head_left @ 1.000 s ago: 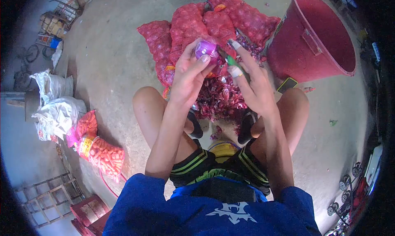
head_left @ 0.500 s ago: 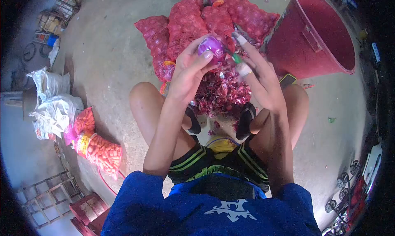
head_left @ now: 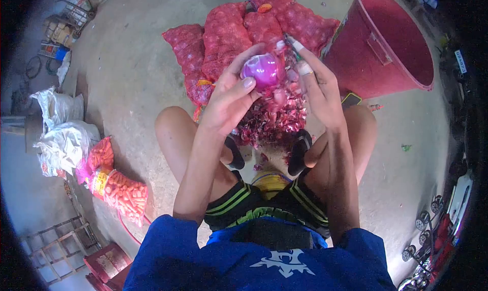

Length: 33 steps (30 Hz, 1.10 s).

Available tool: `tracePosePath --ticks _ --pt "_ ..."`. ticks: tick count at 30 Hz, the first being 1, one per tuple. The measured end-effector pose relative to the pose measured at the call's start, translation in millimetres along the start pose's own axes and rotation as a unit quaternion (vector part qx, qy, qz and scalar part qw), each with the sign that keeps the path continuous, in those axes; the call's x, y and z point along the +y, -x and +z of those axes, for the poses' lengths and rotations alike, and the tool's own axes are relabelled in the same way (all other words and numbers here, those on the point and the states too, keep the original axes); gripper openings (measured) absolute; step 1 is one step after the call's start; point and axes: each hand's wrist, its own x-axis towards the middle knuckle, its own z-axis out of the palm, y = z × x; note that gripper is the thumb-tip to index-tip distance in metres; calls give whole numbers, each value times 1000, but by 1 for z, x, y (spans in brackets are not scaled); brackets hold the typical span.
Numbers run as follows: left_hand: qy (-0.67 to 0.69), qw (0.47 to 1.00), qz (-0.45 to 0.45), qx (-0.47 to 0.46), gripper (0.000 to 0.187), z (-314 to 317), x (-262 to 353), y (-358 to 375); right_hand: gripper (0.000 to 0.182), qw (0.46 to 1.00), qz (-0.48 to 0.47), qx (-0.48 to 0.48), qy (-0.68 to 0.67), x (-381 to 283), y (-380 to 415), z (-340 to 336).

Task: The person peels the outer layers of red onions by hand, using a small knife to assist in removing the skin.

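Note:
A glossy purple onion [head_left: 262,71] sits in my left hand [head_left: 230,95], with fingers behind it and the thumb on its near side. To its right, my right hand [head_left: 323,95] has white wraps on the thumb and index finger. Between those fingers is a small green-handled knife [head_left: 296,54], mostly hidden and blurred, held just apart from the onion. Beneath both hands a heap of dark red onion skins [head_left: 274,116] lies on the floor between my feet. Blurred skin pieces appear in the air just above the heap.
Red mesh sacks of onions [head_left: 226,37] lie ahead. A large red tub [head_left: 356,62] stands at the right, with a phone-like object [head_left: 351,99] by its base. Left are white sacks [head_left: 68,143] and a bag of carrots [head_left: 122,192]. I sit on a yellow seat [head_left: 271,183].
The knife has moved up and away from the onion, and its green handle shows less. Skin pieces have come loose between my hands. More of the onion's smooth purple surface shows.

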Motion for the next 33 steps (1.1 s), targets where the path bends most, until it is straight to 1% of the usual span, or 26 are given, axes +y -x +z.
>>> tracePosePath --ticks 2,3,4,6,7,9,10,11,12,14,15,16,18,19,21,22,24,25,26,27,28,30,31,32,33 --pt "86 996 -28 -20 75 -8 2 1 47 997 61 42 -15 12 -1 0" --pt "105 994 -20 3 72 -7 1 1 54 993 113 15 -9 -3 0 -3" --pt "101 995 -16 3 72 -9 0 0 54 994 108 13 -11 -15 1 -1" --pt "117 991 -5 68 66 -14 -5 1 60 996 84 -17 -24 -32 7 5" --pt "117 991 -3 69 66 -17 -6 1 62 999 16 -26 -21 -21 12 6" --pt "92 994 -3 67 59 -19 -7 -1 62 999 -2 -43 -14 -22 13 10" --pt "92 993 -4 67 59 -18 -9 -1 62 998 -19 -57 -6 -26 14 13" --pt "84 994 -4 66 57 -17 -11 -1 60 997 19 -75 -19 -33 14 12" --pt "76 995 -4 65 54 -16 -13 -1 60 997 24 -75 -18 -36 13 14" --pt "75 995 -11 67 52 -20 -17 0 56 997 -35 -56 47 -36 10 17" --pt "70 995 -12 66 49 -24 -18 -1 51 996 0 -68 51 -38 9 14" --pt "68 995 -12 67 49 -27 -19 -1 51 996 -1 -68 50 -37 8 17" --pt "69 994 -21 80 48 -29 -22 -3 50 997 -38 -28 58 -34 6 23" --pt "68 994 -20 79 48 -29 -23 -4 50 997 -40 -27 58 -30 7 26" --pt "49 997 -16 65 46 -27 -25 -6 46 999 -28 16 22 -22 8 33" --pt "48 997 -16 65 46 -27 -26 -8 46 999 -29 17 21 -22 9 35" --pt "63 996 -10 61 53 -27 -28 -13 46 992 73 33 -94 -25 10 38" --pt "61 996 -10 61 53 -26 -29 -13 46 992 72 34 -95 -25 10 35" --pt "89 996 -3 32 55 -25 -31 -13 47 968 117 59 -212 -26 11 28" --pt "116 993 5 3 58 -22 -28 -13 49 928 161 82 -326 -27 11 23" --pt "114 994 6 4 58 -20 -26 -10 49 927 160 81 -328 -27 10 19" --pt "123 992 3 -27 66 -12 -21 -6 55 951 73 23 -300 -27 9 14" --pt "196 980 -10 -34 74 -10 -20 -5 52 965 75 44 -247 -32 13 16" --pt "198 980 -12 -33 74 -8 -20 -6 52 965 76 46 -246 -30 13 18" --pt "150 988 -23 -7 78 -6 -20 -6 50 984 24 29 -173 -27 15 21"
